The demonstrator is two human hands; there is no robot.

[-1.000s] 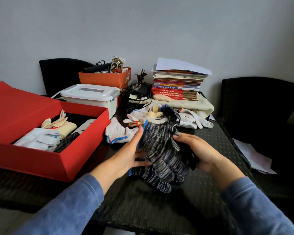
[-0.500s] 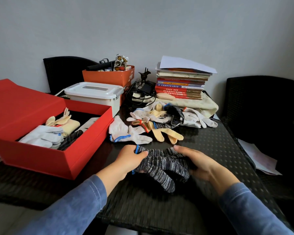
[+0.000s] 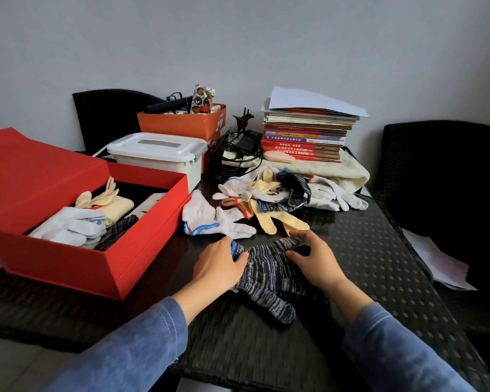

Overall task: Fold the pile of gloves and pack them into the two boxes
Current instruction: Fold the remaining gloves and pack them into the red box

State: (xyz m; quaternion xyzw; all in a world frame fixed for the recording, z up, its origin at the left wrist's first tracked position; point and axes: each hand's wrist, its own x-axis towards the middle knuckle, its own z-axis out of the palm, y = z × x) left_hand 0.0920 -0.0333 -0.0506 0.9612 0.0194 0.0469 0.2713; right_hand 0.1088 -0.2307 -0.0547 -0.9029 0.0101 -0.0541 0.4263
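A pair of dark grey knit gloves with a blue cuff lies flat on the black woven table in front of me. My left hand presses on the cuff end. My right hand rests on the other side, fingertips down on the knit. Behind them sits a loose pile of white, yellow and grey gloves, with a white blue-cuffed glove nearest. At the left, the open red box holds folded white, yellow and dark gloves.
A white lidded plastic box stands behind the red box, and an orange box of odds and ends behind that. Cables, a stack of books on folded cloth, and black chairs surround the table. Papers lie at the right.
The grey gloves came down from in front of me onto the table. Both hands went from gripping them in the air to lying on top of them.
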